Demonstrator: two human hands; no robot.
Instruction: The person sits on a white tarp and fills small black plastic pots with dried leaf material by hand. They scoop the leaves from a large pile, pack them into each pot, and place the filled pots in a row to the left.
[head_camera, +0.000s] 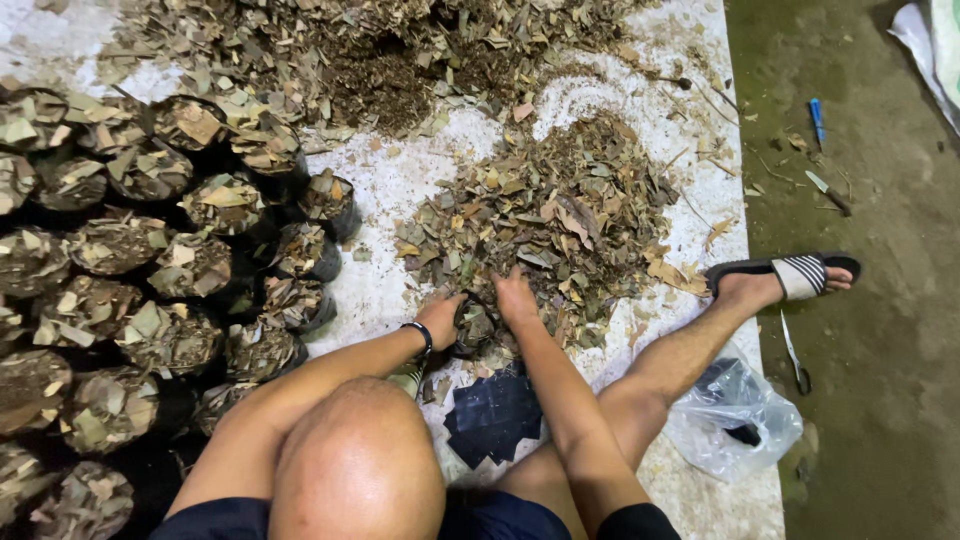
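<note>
My left hand and my right hand press on either side of a small black grow bag packed with dry leaf mix. The bag stands at the near edge of a loose pile of dry leaves on a white sheet. A black band circles my left wrist. Both hands grip the bag's rim, fingers dug into the leaves. A stack of flat black bags lies just below the hands, between my legs.
Several filled black bags stand packed together on the left. A larger heap of leaves and soil lies at the top. A clear plastic bag sits by my right leg. My sandalled foot rests at the sheet's edge; small tools lie on the green floor.
</note>
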